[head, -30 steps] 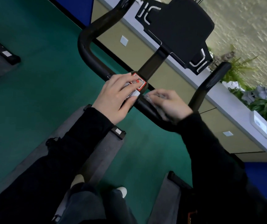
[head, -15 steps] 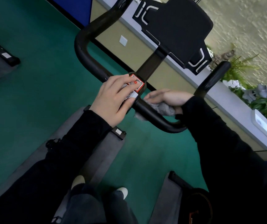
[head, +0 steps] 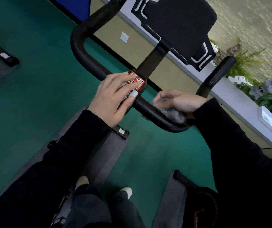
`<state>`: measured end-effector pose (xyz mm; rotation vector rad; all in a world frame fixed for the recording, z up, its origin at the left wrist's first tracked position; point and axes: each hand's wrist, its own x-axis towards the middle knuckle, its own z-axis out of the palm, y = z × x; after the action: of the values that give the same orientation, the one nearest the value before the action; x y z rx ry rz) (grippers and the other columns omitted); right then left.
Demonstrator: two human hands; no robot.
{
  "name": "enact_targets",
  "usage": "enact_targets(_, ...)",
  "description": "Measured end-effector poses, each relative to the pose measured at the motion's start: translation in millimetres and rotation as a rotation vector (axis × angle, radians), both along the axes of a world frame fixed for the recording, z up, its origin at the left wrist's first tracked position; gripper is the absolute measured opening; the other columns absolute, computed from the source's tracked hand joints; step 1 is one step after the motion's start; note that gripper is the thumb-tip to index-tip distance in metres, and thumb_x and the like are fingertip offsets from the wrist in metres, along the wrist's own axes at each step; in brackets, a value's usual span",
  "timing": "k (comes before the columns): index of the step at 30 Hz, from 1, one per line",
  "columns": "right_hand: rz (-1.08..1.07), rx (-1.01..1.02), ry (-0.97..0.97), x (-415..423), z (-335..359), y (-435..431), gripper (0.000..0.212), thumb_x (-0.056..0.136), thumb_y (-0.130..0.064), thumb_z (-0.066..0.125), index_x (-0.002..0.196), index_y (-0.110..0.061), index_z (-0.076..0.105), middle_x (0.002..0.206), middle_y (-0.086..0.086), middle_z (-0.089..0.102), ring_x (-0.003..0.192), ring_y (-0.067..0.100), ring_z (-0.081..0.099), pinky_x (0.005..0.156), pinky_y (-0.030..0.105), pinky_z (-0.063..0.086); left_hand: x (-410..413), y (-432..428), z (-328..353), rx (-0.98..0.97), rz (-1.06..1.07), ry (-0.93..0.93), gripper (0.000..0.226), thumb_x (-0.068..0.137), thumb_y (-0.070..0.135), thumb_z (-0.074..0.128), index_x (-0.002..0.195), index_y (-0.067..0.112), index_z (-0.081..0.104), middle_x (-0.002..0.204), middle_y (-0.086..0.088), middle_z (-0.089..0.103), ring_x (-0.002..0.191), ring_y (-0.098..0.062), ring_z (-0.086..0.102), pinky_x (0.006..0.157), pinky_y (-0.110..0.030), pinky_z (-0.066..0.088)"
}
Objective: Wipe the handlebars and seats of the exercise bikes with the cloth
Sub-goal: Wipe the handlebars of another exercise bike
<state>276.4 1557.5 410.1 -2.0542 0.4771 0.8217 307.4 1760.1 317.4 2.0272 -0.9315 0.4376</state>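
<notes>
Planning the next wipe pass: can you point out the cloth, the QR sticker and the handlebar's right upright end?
cloth (head: 174, 114), head view, middle of the grey fluffy bunch.
QR sticker (head: 140, 81), head view, its uncovered red-edged corner.
handlebar (head: 225, 64), head view, tip of its right upright end.

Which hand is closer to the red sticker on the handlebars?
Left. The left hand rests its fingers on the red sticker; the right hand is off to its right, gripping the cloth against the handlebar.
</notes>
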Motion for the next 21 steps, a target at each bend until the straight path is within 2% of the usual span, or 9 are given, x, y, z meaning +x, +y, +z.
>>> enact_targets(3, 0.150, -0.308, -0.089, -14.2, 7.4, -3.3, 0.007, 0.095, -0.012, 0.056, 0.092, -0.018, 0.059, 0.098, 0.011, 0.065, 0.085, 0.019, 0.057, 0.084, 0.030, 0.046, -1.3, 0.5, 2.7, 0.008, 0.001, 0.006, 0.035, 0.090, 0.018, 0.049, 0.121, 0.005, 0.061, 0.128, -0.011, 0.056, 0.120, -0.032, 0.047, 0.095, -0.048, 0.040)
enact_targets(5, 0.121, -0.466, -0.347, -30.0, -0.9, 12.1, 0.006, 0.092, -0.012, 0.058, 0.090, -0.018, 0.060, 0.088, 0.000, 0.064, 0.075, 0.013, 0.055, 0.070, 0.016, 0.043, -3.1, 0.1, 6.0, 0.021, 0.017, -0.010, 0.034, 0.089, 0.015, 0.052, 0.119, 0.003, 0.062, 0.126, -0.013, 0.057, 0.119, -0.033, 0.048, 0.095, -0.046, 0.040)
enact_targets(6, 0.069, -0.525, -0.512, -39.8, -8.2, 22.8, 0.006, 0.091, -0.009, 0.059, 0.090, -0.015, 0.061, 0.085, -0.004, 0.062, 0.074, 0.013, 0.054, 0.066, 0.014, 0.037, -4.2, -0.5, 8.1, 0.035, 0.033, -0.024, 0.034, 0.087, 0.013, 0.054, 0.118, 0.002, 0.062, 0.125, -0.013, 0.058, 0.117, -0.033, 0.049, 0.095, -0.044, 0.040)
enact_targets(7, 0.020, -0.570, -0.662, -50.1, -16.4, 32.6, 0.006, 0.089, -0.005, 0.060, 0.090, -0.010, 0.061, 0.085, -0.003, 0.062, 0.077, 0.015, 0.055, 0.068, 0.015, 0.036, -5.5, -1.2, 10.6, 0.052, 0.047, -0.040, 0.033, 0.086, 0.012, 0.055, 0.116, 0.001, 0.063, 0.123, -0.014, 0.059, 0.116, -0.033, 0.049, 0.094, -0.043, 0.039)
enact_targets(9, -0.026, -0.659, -0.872, -69.9, -31.6, 43.8, 0.009, 0.085, 0.003, 0.061, 0.090, -0.004, 0.062, 0.089, 0.006, 0.063, 0.084, 0.027, 0.057, 0.075, 0.026, 0.040, -6.8, -4.7, 16.9, 0.083, 0.026, -0.075, 0.031, 0.084, 0.010, 0.056, 0.112, 0.001, 0.064, 0.118, -0.013, 0.061, 0.113, -0.033, 0.052, 0.094, -0.043, 0.041)
enact_targets(12, -0.035, -0.785, -1.030, -94.0, -45.0, 43.0, 0.020, 0.076, 0.012, 0.063, 0.091, -0.002, 0.064, 0.091, 0.012, 0.059, 0.088, 0.030, 0.053, 0.079, 0.031, 0.042, -8.1, -12.9, 23.8, 0.152, -0.078, -0.108, 0.025, 0.083, 0.016, 0.061, 0.104, 0.004, 0.068, 0.107, -0.009, 0.066, 0.108, -0.032, 0.057, 0.094, -0.044, 0.042)
enact_targets(17, -0.154, -0.829, -1.116, -101.7, -53.9, 54.6, 0.027, 0.069, 0.018, 0.061, 0.089, 0.000, 0.064, 0.088, 0.013, 0.057, 0.087, 0.031, 0.051, 0.079, 0.037, 0.045, -6.9, -12.3, 22.6, 0.231, -0.122, -0.087, 0.023, 0.079, 0.023, 0.066, 0.095, 0.007, 0.069, 0.102, -0.004, 0.065, 0.111, -0.025, 0.049, 0.091, -0.038, 0.036)
enact_targets(21, -0.336, -0.655, -1.244, -122.5, -61.2, 72.1, 0.015, 0.084, 0.006, 0.059, 0.094, -0.003, 0.065, 0.095, 0.008, 0.059, 0.094, 0.020, 0.055, 0.088, 0.022, 0.041, -3.9, -10.0, 23.8, 0.240, -0.162, -0.096, 0.023, 0.081, 0.020, 0.062, 0.098, 0.006, 0.069, 0.103, -0.004, 0.065, 0.112, -0.029, 0.051, 0.092, -0.038, 0.036)
